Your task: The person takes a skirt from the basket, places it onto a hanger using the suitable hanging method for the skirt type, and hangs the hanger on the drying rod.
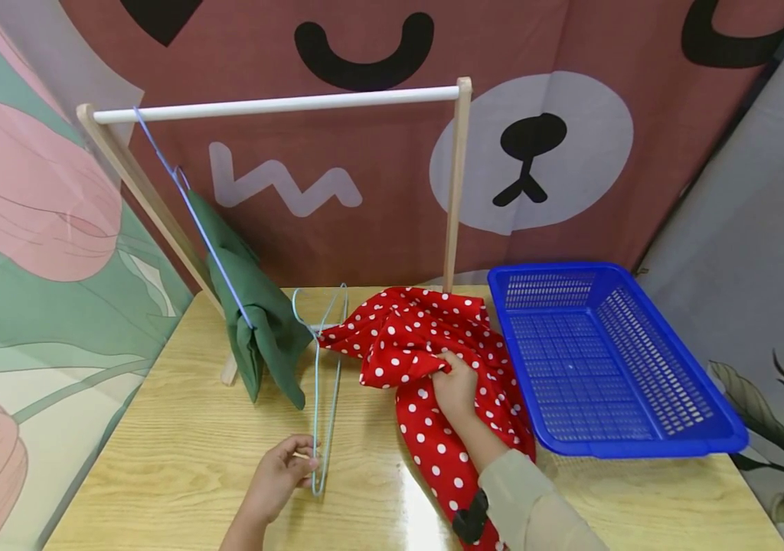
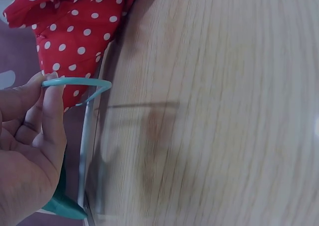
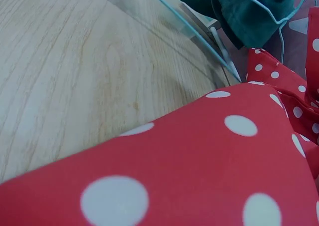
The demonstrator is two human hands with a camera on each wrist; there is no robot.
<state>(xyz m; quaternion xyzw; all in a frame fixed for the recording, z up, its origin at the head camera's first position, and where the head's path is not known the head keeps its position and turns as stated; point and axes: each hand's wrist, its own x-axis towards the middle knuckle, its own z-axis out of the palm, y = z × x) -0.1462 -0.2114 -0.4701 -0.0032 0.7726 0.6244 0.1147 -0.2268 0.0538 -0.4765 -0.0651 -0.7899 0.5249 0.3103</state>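
Note:
A light blue wire hanger (image 1: pixel 316 398) stands on edge over the table, its hook toward the back. My left hand (image 1: pixel 280 476) pinches its near end between thumb and fingers; the left wrist view shows that hand (image 2: pixel 37 126) with the hanger (image 2: pixel 79 81) at its fingertips. With my right hand (image 1: pixel 456 386) I grip a fold of red cloth with white polka dots (image 1: pixel 426 337). This cloth lies bunched beside the hanger, one part trailing to the front edge. Red cloth (image 3: pixel 189 156) fills the lower right wrist view, where the right hand is hidden.
A wooden rack with a white bar (image 1: pixel 282 105) stands at the back left. From it hangs a purple-blue hanger (image 1: pixel 209 241) with green cloth (image 1: pixel 254 306). A blue plastic basket (image 1: pixel 571 367) sits on the right of the wooden table (image 1: pixel 178 459). A printed curtain hangs behind.

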